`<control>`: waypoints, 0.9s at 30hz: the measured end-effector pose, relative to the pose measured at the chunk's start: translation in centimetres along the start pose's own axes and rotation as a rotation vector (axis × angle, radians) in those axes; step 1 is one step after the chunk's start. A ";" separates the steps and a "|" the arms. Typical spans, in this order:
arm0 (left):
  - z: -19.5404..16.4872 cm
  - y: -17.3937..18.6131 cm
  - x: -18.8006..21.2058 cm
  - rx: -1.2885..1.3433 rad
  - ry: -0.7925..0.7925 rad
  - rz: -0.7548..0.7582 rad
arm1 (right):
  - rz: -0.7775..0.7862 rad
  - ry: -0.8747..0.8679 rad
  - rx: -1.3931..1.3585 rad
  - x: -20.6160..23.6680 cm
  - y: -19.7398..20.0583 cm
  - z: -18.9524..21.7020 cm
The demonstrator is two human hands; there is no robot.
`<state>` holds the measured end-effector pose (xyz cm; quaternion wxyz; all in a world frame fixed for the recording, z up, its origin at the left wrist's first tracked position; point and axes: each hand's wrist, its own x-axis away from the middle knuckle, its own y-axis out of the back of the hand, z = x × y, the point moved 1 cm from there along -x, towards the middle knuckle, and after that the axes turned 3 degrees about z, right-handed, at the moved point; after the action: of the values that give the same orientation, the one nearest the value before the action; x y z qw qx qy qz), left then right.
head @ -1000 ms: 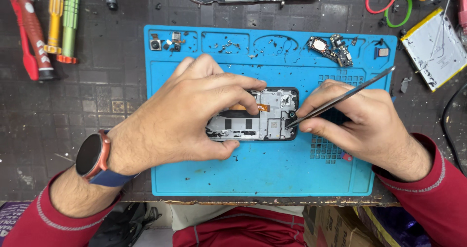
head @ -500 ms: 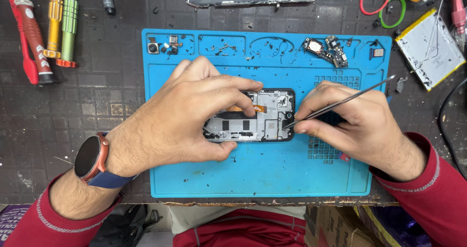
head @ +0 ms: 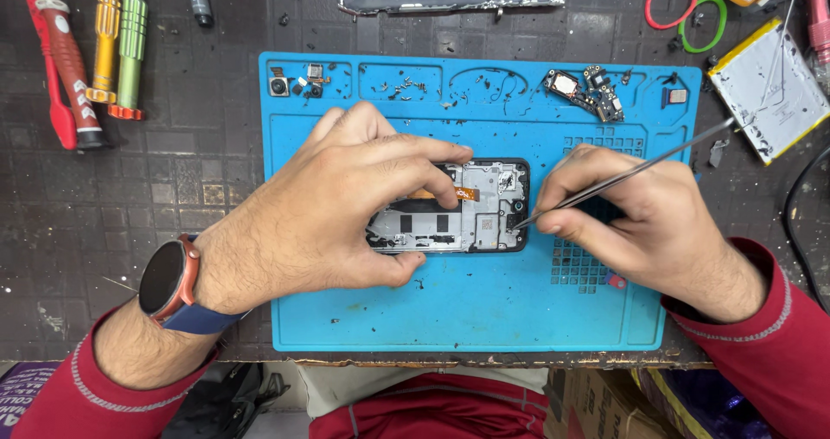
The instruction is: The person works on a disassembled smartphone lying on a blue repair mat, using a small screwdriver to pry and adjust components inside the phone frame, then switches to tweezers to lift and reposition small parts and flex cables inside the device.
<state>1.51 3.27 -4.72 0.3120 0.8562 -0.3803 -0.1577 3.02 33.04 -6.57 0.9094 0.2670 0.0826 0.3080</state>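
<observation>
On a blue repair mat [head: 450,318], the left hand [head: 346,205] clamps the opened phone [head: 471,207] by its edges. It looks light, rigid and fragile inside, best held by the frame. The right hand [head: 640,223] pinches thin tweezers [head: 622,175], tip at its right end.

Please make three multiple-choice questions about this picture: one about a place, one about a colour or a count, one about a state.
1. Where does the opened phone lie?
A. on the blue mat
B. on the bare bench
C. on a tray

2. How many rubber rings lie at the top right?
A. one
B. two
C. four

3. What does the right hand do?
A. rests flat and holds nothing
B. holds tweezers with the tip at the phone
C. holds a screwdriver

Answers:
1 A, the mat shows all around the phone.
2 B, a red ring and a green ring.
3 B, the thin metal tip touches the phone's right end, while the left hand steadies it.
</observation>
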 end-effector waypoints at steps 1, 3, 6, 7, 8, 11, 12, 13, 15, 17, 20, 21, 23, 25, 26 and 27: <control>0.0 0.0 0.0 0.005 -0.005 0.000 | 0.003 0.000 -0.005 0.0 0.0 0.0; 0.0 -0.1 0.0 0.011 0.001 0.004 | 0.014 -0.005 -0.018 0.0 0.1 0.0; 0.0 0.0 0.1 0.007 -0.001 0.002 | 0.027 0.022 0.004 -0.1 0.0 0.2; 0.0 0.1 0.1 0.002 -0.005 -0.001 | 0.037 0.021 0.022 -0.2 0.0 0.3; 0.0 0.1 0.1 0.002 -0.006 -0.002 | 0.045 0.021 0.041 -0.3 0.0 0.4; 0.0 0.2 0.0 0.000 -0.013 -0.002 | 0.050 0.029 0.074 -0.5 0.1 0.6; 0.0 0.2 0.0 0.000 -0.012 -0.001 | 0.051 0.032 0.080 -0.5 0.1 0.6; 0.0 0.2 0.1 0.001 -0.008 -0.001 | 0.047 0.045 0.080 -0.6 0.0 0.6; 0.1 0.0 0.1 -0.005 0.011 0.006 | 0.037 0.073 0.080 -0.6 0.0 0.6; 0.2 0.0 0.1 -0.008 0.007 0.004 | 0.035 0.075 0.072 -0.6 0.0 0.6; 0.2 -0.1 0.0 -0.001 -0.012 -0.002 | 0.013 0.105 0.050 -0.5 -0.2 0.6; 0.2 -0.1 0.0 -0.001 -0.007 0.000 | 0.005 0.118 0.040 -0.5 -0.2 0.6; 0.1 -0.1 0.0 0.007 -0.001 0.002 | 0.010 0.128 0.026 -0.5 -0.2 0.6; 0.0 0.0 0.0 0.013 -0.001 -0.002 | 0.011 0.137 0.022 -0.6 -0.1 0.6; 0.0 0.0 -0.1 0.008 -0.003 -0.002 | 0.011 0.136 0.022 -0.6 -0.2 0.6; -0.1 0.1 -0.1 0.006 -0.005 -0.003 | 0.013 0.133 0.021 -0.6 -0.1 0.6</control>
<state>1.43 3.30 -4.61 0.3085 0.8573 -0.3803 -0.1590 2.83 32.31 -6.12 0.8970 0.2561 0.1446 0.3300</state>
